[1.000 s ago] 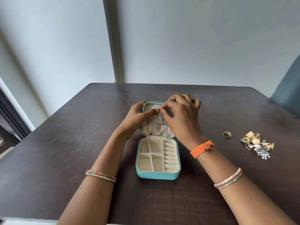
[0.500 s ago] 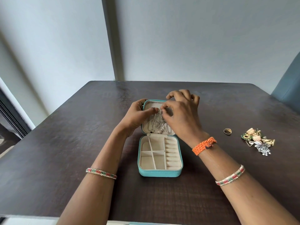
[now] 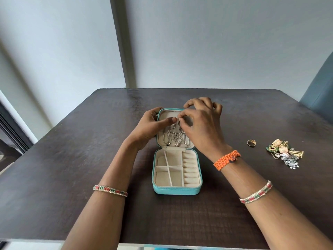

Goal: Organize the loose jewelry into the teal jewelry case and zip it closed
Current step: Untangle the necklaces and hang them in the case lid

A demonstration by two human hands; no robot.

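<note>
A plain home room, likely: dark wooden table [image 3: 72,159], bare pale wall [image 3: 216,42] (upholstered blue chair [image 3: 320,91] alongside).

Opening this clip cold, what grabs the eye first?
Both hands, left hand and right hand, meet over the open teal jewelry case at table centre, pinching silver chains in its lid. Far right lie a gold ring and a heap of ornate earrings.

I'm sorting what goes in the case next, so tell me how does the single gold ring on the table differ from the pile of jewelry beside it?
The gold ring is one plain piece; the jewelry pile is a tangle of several pieces. The ring is all gold, the pile mixes gold, green and silver. The ring lies nearer the teal case, the pile farther right. Both rest loose on the dark table, untouched by either hand.
</note>
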